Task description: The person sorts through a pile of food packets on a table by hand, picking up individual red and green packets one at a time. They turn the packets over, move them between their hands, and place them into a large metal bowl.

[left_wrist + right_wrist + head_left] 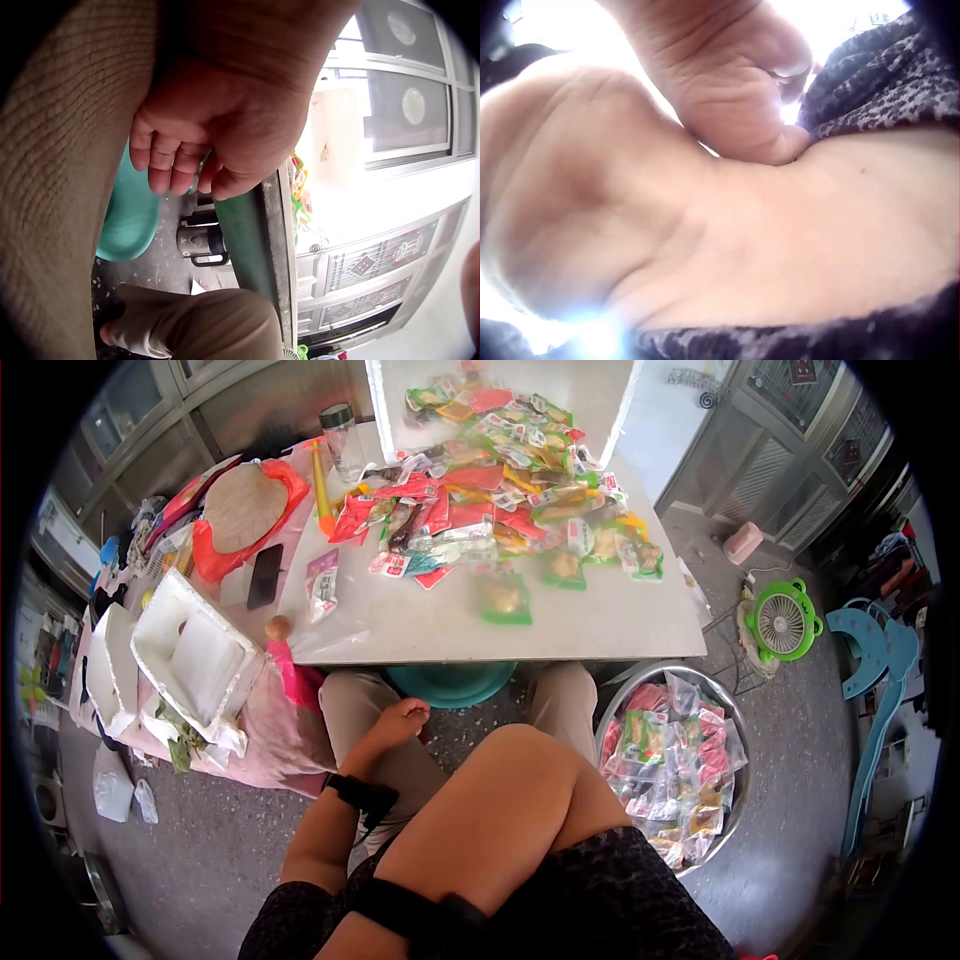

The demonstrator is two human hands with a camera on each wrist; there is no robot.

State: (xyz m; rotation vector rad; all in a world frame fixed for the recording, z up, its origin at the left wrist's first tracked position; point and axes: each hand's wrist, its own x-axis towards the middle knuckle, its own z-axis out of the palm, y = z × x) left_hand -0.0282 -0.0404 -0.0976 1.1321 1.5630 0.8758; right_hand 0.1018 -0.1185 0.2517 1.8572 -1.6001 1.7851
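On my far left, a white foam box point(190, 660) sits tilted on a pink cloth point(275, 745). Beyond it are a dark phone point(264, 576) and a round wooden board point(243, 508) on a red bag point(299, 485). A lidded clear jar point(343, 450) stands near the far left part of the pale table point(390, 625).

My left hand point(402, 720) is just off the table's near edge, over the person's lap, with its fingers loosely bent and nothing in them. A teal basin point(455, 685) is just beyond it, partly under the table.

On the table, the loose packets point(470, 515), red, green and clear, spread in a heap from the mouth of a large white box point(383, 410) at the far side toward the middle.

My right arm is folded back across the body. The right wrist view shows my right hand point(724, 86) with bent fingers, touching bare skin beside a patterned sleeve point(885, 82); I can't tell whether it grips anything.

To the right, on the floor, more packets point(675, 745) fill a metal basin point(744, 785). Farther right is a green fan point(783, 620).
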